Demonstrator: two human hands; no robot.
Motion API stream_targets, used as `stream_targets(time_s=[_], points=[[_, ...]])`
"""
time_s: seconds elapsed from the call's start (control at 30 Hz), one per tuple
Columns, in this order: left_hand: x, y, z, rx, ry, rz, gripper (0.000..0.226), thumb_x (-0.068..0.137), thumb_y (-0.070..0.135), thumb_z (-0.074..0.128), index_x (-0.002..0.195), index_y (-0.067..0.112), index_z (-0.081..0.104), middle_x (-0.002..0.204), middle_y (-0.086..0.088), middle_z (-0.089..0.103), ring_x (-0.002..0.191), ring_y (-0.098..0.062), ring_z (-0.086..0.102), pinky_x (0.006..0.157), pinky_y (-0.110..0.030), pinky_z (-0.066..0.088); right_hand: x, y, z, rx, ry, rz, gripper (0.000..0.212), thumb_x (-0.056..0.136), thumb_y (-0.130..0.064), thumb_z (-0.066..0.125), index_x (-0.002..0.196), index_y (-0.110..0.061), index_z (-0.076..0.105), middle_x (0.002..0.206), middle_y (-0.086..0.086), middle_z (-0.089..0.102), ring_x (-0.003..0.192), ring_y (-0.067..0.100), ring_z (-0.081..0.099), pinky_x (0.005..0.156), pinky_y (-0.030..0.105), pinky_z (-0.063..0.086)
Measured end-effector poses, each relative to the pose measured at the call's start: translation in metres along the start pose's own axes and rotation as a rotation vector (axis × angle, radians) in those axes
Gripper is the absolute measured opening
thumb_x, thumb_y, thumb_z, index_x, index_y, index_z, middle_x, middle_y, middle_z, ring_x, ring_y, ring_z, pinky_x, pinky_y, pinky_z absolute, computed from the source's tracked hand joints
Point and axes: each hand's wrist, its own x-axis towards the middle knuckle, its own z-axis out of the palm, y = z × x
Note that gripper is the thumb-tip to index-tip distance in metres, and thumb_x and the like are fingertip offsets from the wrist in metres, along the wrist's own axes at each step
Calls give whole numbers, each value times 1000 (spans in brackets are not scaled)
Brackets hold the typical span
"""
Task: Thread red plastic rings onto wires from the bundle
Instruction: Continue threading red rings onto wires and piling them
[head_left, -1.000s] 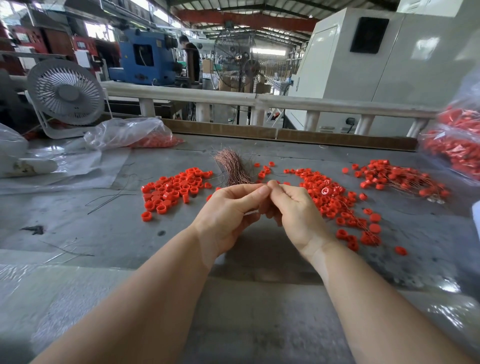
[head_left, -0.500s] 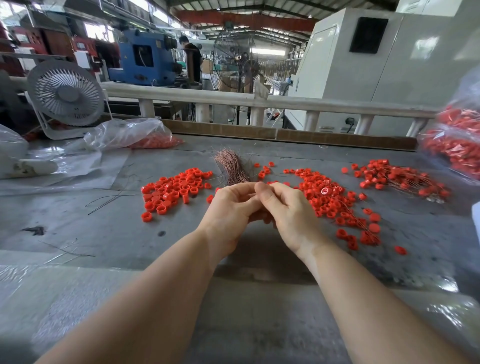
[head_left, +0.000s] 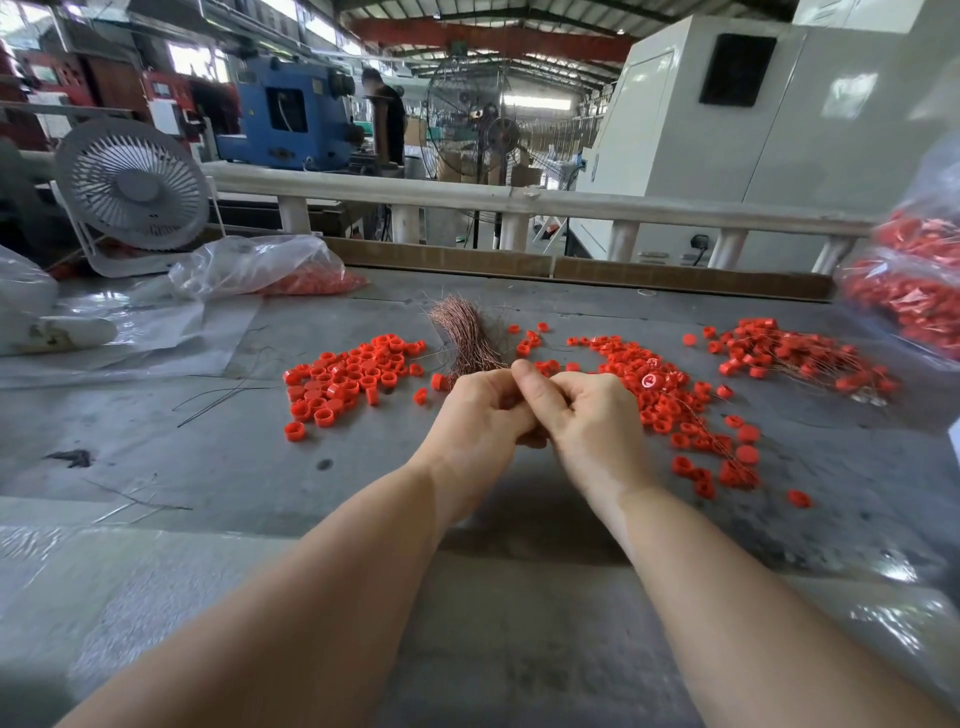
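Fanning toward the far edge, the coppery wire bundle (head_left: 467, 338) is gripped at its near end by the left hand (head_left: 480, 421); the right hand (head_left: 584, 421) is curled against it, its hold hidden. Red rings (head_left: 353, 376) are scattered across the grey tabletop (head_left: 208, 447) in a factory hall.

Bare grey table (head_left: 218, 457) is left open near the front edge and at the near left. Further back, passage is blocked by a left pile of red rings (head_left: 353, 376), the wire bundle (head_left: 467, 338), a middle ring scatter (head_left: 670, 405) and threaded rings (head_left: 800, 358); a small fan (head_left: 132, 189) and plastic bags (head_left: 260, 265) are stood at the far left.
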Motion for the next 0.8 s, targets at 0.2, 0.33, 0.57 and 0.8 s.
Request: stream_targets(time_s=[0.2, 0.33, 0.57, 0.8], points=[[-1, 0, -1, -46, 7, -12, 16, 85, -12, 51, 86, -2, 64, 77, -16, 62, 72, -25, 57, 68, -28, 53, -1, -2, 2, 19, 34, -11, 46, 89, -35, 58, 50, -11, 59, 49, 12, 56, 53, 29, 50, 56, 37, 38], [0, -1, 0, -89, -7, -35, 18, 87, -9, 52, 82, 3, 64, 75, -13, 64, 70, -21, 60, 69, -27, 55, 0, 0, 3, 7, 48, 0, 45, 89, -33, 58, 48, -14, 54, 46, 5, 47, 51, 24, 44, 54, 38, 36], [2, -4, -5, -271, 44, -159, 8, 87, 4, 58, 84, 5, 65, 74, -9, 66, 66, -14, 60, 66, -22, 54, 0, 0, 3, 39, -36, 94, 41, 93, -43, 44, 71, -15, 65, 67, 4, 66, 72, 25, 63, 70, 42, 50], [3, -3, -13, -358, 167, -216, 10, 88, 10, 58, 82, 9, 65, 66, -4, 61, 61, -10, 54, 58, -18, 52, -1, -2, 1, 28, 37, -119, 16, 82, -5, 64, 92, -16, 67, 79, -8, 60, 70, 2, 55, 70, 18, 46]])
